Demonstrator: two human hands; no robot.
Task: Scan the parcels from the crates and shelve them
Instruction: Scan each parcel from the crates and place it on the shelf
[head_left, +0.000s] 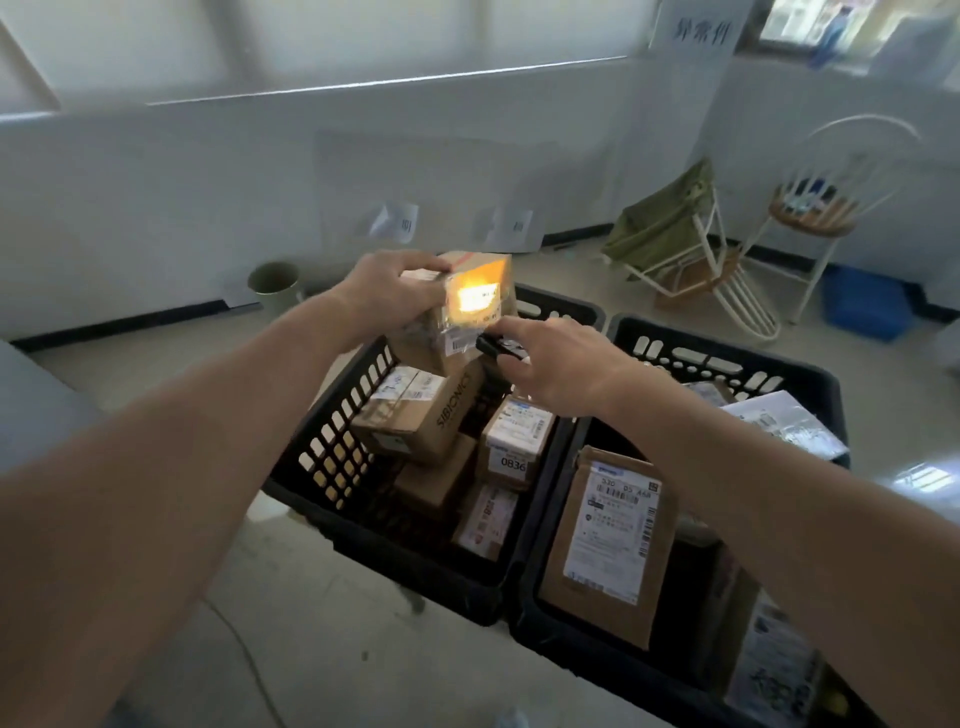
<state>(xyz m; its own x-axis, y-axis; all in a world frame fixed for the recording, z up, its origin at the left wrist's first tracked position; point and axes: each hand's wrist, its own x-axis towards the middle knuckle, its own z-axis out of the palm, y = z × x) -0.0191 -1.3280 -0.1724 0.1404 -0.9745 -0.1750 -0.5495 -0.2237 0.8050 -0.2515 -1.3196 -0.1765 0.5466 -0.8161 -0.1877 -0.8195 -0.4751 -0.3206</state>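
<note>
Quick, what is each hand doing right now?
Left hand: grips a small cardboard parcel held above the crate.
Right hand: holds a black scanner, its orange light on the parcel's label.

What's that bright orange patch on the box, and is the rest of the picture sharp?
Head view: the scanner in the right hand throws an orange glare on the box held by the left hand, washing out its label; the wall and chairs are blurred, and edges bend from the wide lens.

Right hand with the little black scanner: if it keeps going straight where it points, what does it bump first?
Probably the lit cardboard parcel that the left hand holds, just ahead of the right hand.
</note>
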